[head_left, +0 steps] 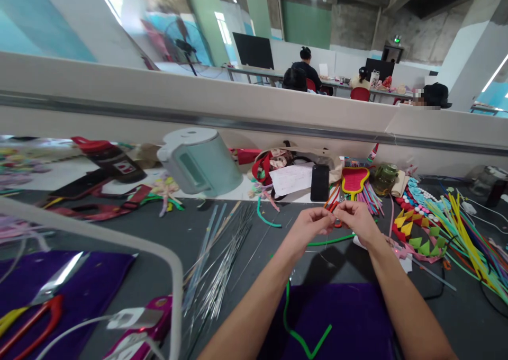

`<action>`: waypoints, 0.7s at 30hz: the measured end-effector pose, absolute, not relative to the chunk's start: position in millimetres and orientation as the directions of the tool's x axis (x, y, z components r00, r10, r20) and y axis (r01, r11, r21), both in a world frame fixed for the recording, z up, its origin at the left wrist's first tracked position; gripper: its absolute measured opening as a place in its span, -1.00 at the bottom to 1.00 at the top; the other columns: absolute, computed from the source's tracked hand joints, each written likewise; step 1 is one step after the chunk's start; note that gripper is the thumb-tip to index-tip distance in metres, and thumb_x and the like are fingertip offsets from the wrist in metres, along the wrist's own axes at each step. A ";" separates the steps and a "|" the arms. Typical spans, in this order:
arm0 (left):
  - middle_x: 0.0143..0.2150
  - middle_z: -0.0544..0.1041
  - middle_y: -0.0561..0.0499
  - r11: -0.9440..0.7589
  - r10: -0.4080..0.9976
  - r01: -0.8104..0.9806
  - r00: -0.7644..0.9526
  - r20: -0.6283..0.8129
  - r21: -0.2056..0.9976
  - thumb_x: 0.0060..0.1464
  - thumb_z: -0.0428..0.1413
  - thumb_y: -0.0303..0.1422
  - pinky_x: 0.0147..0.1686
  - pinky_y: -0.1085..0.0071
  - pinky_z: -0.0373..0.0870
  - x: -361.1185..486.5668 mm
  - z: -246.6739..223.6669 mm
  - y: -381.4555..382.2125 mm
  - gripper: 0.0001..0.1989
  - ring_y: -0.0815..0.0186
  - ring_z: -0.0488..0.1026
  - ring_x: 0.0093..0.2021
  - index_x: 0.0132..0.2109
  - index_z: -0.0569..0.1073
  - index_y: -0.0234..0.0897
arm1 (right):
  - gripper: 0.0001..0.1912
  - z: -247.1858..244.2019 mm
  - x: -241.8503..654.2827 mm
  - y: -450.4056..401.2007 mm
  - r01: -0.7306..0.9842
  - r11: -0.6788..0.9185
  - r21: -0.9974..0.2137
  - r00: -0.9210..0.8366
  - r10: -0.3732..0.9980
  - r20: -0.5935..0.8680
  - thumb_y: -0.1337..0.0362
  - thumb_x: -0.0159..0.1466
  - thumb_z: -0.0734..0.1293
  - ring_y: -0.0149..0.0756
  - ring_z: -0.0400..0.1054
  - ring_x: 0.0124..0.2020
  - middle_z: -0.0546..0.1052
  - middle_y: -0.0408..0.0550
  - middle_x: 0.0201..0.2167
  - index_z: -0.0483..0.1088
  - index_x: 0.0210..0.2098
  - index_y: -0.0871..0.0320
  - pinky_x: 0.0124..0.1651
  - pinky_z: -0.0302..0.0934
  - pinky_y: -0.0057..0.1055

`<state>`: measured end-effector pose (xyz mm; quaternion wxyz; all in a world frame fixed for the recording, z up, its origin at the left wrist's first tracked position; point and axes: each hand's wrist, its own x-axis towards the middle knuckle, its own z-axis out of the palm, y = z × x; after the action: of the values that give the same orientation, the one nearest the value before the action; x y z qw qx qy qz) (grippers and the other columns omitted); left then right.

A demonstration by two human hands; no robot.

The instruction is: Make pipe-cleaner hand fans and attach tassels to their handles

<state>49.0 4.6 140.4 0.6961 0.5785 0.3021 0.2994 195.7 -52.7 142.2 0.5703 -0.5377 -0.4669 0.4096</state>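
Note:
Above the dark tabletop, my left hand (pixel 311 227) and my right hand (pixel 357 222) meet fingertip to fingertip, both closed in a pinch. What they pinch is too small to make out; a thin wire-like strand seems to hang just below the fingers. Behind my wrists a green pipe cleaner (pixel 330 240) lies across the table. Another bent green pipe cleaner (pixel 296 332) rests between my forearms, partly over a dark purple sheet (pixel 357 317). Just beyond the fingers are orange strips and a yellow-rimmed red paddle-shaped piece (pixel 354 182).
Loose metal wires (pixel 222 267) lie left of my arms, near a magenta glue gun (pixel 146 331) and red-handled scissors (pixel 35 317). A pale kettle (pixel 202 161), bottle (pixel 109 159) and phone (pixel 319 183) line the back. Coloured pipe cleaners (pixel 468 233) spread rightward. Several people sit beyond the partition (pixel 254 106).

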 end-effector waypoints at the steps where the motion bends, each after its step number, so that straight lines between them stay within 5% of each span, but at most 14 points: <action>1: -0.54 0.44 0.08 0.185 0.763 -0.093 0.640 -0.083 0.978 -0.18 0.31 -0.23 -0.46 0.51 0.35 48.9 139.9 4.3 -0.74 0.48 0.33 -0.56 -0.47 0.50 -0.36 | -0.75 142.6 195.5 -53.7 0.025 0.091 -0.996 0.223 0.970 0.095 0.13 0.05 0.43 -0.52 0.09 -0.67 0.34 -0.25 -0.69 0.42 -0.55 0.19 -0.60 -0.06 -0.53; 11: -0.57 0.48 0.07 0.467 0.673 -0.199 0.713 -0.199 0.862 -0.30 0.41 -0.29 -0.46 0.38 0.53 45.1 144.6 -4.4 -0.70 0.49 0.34 -0.64 -0.46 0.50 -0.37 | -0.73 135.3 207.0 -65.4 -0.379 0.003 -0.925 0.007 1.000 0.001 0.09 0.10 0.48 -0.46 0.26 -0.56 0.47 -0.14 -0.54 0.55 -0.39 0.19 -0.53 0.14 -0.54; 21: -0.60 0.47 0.06 0.484 0.656 -0.240 0.737 -0.166 0.842 -0.27 0.39 -0.33 -0.48 0.39 0.53 46.6 138.8 -7.5 -0.73 0.50 0.33 -0.66 -0.48 0.50 -0.39 | -0.83 128.1 191.2 -65.0 -0.341 0.194 -0.920 0.182 0.974 0.137 0.21 0.03 0.52 -0.50 0.19 -0.61 0.47 -0.18 -0.58 0.53 -0.46 0.17 -0.55 0.06 -0.53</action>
<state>46.6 -7.5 138.8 0.8268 0.4299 0.2415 0.2709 191.2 -65.0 128.1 0.6600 -0.3943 -0.4014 0.4977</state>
